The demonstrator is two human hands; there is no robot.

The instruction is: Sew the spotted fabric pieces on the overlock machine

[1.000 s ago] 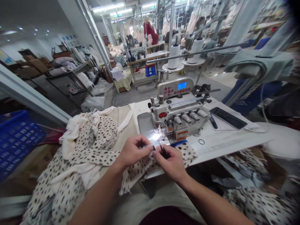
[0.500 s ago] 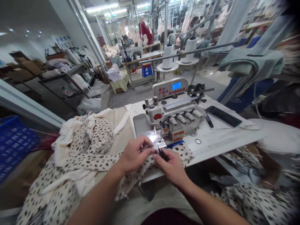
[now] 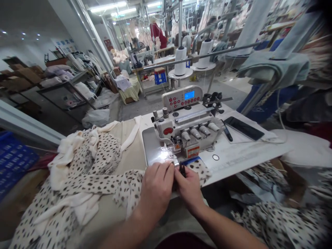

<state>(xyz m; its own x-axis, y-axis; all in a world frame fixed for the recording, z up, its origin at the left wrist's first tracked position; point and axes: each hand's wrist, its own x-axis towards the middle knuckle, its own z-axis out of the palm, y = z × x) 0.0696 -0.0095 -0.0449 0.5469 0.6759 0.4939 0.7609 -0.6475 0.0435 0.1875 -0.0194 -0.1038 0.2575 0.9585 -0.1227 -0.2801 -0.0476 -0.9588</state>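
Note:
My left hand [image 3: 157, 186] is closed at the front of the white sewing machine [image 3: 190, 129], its fingertips bent down over spotted cloth [image 3: 128, 185]; what they pinch is hidden. Right beside it, my right hand [image 3: 188, 186] is closed with a small black tool [image 3: 182, 169] in its fingers, and its fingertips meet those of my left hand. The spotted cloth runs leftward from my hands into a heap with cream trim. Another spotted piece [image 3: 201, 167] lies just right of my right hand on the white table [image 3: 228, 160].
A phone [image 3: 243, 128], a pen [image 3: 227, 132] and a black ring [image 3: 215, 157] lie right of the machine. Two thread cones [image 3: 180, 62] stand behind it. A blue basket [image 3: 15, 159] is at far left. More spotted cloth [image 3: 280, 221] is piled low at right.
My left hand has turned over, so its back now faces up and hides the cloth under it. The cloth end hanging below my hands is out of sight. The view has shifted slightly.

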